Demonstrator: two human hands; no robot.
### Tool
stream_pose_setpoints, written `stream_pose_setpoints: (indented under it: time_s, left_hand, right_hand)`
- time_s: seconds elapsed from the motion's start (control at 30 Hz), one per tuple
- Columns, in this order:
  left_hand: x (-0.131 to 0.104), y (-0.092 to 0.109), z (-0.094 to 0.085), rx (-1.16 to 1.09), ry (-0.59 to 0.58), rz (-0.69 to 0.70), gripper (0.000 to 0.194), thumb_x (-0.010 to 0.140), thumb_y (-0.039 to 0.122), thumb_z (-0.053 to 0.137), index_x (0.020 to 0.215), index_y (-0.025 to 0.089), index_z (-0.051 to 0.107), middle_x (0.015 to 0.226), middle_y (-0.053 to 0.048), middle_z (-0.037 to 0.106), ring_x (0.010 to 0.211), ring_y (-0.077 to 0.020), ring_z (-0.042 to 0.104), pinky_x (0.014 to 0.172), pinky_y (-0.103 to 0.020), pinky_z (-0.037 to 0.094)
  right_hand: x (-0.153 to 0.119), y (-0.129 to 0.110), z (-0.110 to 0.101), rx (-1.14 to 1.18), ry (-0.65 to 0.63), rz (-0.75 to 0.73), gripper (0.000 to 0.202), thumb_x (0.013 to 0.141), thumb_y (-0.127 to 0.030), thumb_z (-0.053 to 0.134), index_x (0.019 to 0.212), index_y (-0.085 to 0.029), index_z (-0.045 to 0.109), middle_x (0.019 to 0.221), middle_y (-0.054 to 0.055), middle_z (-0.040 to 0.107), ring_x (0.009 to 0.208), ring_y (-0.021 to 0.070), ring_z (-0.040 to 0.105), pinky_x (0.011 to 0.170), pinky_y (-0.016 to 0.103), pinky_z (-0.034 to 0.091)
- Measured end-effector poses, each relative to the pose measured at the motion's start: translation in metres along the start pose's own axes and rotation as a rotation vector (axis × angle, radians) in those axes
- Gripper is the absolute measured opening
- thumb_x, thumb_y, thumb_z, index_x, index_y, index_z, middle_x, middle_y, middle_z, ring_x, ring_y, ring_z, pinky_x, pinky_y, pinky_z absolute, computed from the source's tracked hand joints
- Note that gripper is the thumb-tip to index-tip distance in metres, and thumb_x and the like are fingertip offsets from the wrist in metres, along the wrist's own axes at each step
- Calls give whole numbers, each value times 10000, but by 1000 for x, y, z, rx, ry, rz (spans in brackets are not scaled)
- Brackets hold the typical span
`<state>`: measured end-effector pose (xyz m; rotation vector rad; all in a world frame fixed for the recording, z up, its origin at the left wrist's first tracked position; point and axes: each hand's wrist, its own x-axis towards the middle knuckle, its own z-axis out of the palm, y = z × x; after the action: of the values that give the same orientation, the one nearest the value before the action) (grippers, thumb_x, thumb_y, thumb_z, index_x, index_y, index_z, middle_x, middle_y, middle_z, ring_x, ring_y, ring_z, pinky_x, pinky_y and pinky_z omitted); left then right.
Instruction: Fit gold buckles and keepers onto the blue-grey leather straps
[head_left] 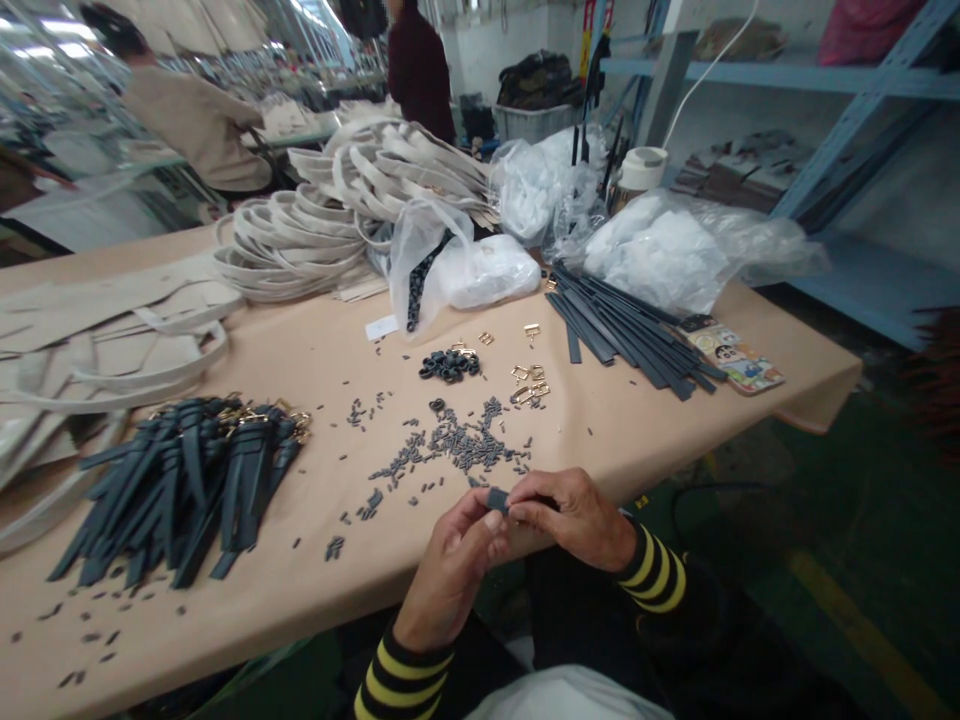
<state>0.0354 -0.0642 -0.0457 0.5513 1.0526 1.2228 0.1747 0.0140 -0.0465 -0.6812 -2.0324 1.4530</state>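
Left hand (452,566) and right hand (577,512) are held close together, a dark strip (497,499) pinched in both, presumably for steadiness; small dark pieces (471,447) are spread just beyond them, likely for easy reach.

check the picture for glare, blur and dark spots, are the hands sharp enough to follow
Head view: ceiling lights glare white at upper left; head view: the background around the seated person looks smeared; head view: the floor at right is dim; head view: left hand and right hand read clearly, though the dark piece they pinch shows little detail.
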Motion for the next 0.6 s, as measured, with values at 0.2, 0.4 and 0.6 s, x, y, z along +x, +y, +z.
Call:
stream_pose_setpoints:
  time_s: [0.2,0.4,0.6]
  left_hand:
    - [4,-3,2,-50,215,47,138,767,265,585,770,135,538,668,11,553,579,-66,496,542,-171,420]
    - [3,-7,6,77,266,139,158,815,302,514,780,148,498,618,24,567,567,-70,513,540,-174,424]
    - [2,-9,2,288,380,230,193,831,365,467,794,177,447,590,28,577,573,-113,560,586,-228,451]
  right_hand:
    - [-2,3,2,112,-8,111,140,814,-218,525,864,-141,630,750,6,621,553,65,551,588,181,453]
    - [0,-1,2,147,2,233,95,792,-202,541,808,-131,601,656,-11,598,561,73,551,581,178,439]
    - [0,-6,1,43,-54,225,70,789,-187,533,764,-149,587,631,-28,566,605,74,521,605,178,398]
